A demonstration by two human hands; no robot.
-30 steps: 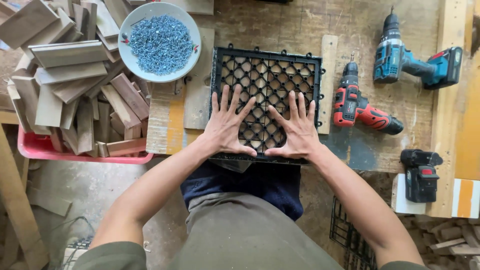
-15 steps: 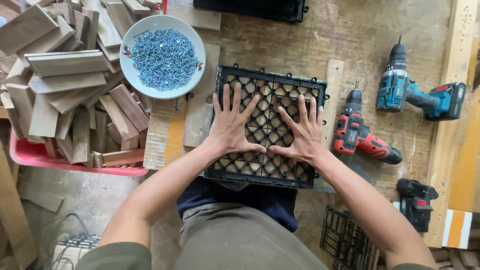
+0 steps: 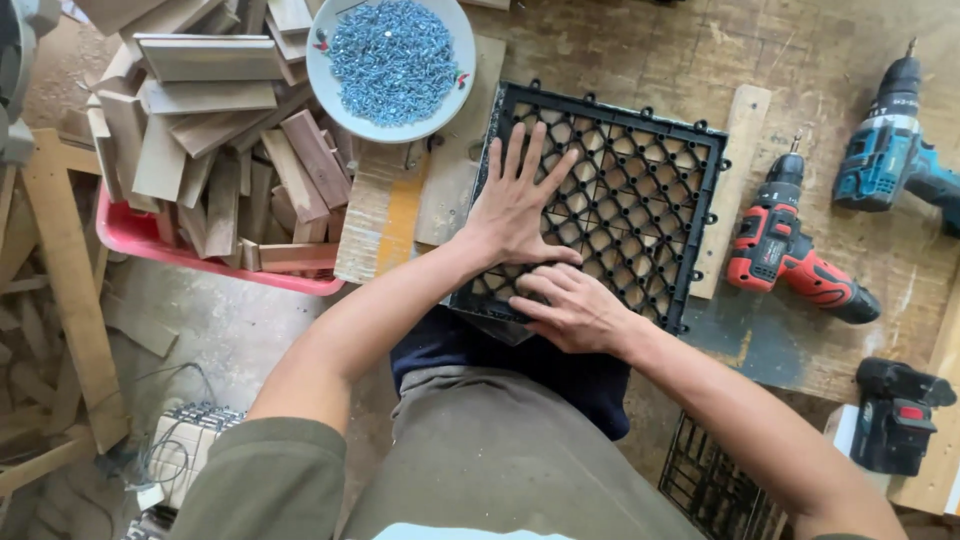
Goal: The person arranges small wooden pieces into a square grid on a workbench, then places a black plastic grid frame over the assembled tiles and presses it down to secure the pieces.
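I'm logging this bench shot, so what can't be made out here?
- Near edge of the black grid tile: hidden under the right hand, head view.
- Blue drill: handle cut by the right edge.
- Second grid: partly behind the right forearm.

Count from your view: one black plastic grid tile (image 3: 620, 205) on the bench, a second grid piece (image 3: 715, 480) down by your knee. Two cordless drills, one red (image 3: 790, 250), one teal (image 3: 890, 155). One loose battery pack (image 3: 895, 415). One white bowl (image 3: 340, 85) of blue screws (image 3: 392, 60) (too many to count). One red tray (image 3: 130, 235) heaped with wood offcuts (image 3: 210, 130), uncountable too.
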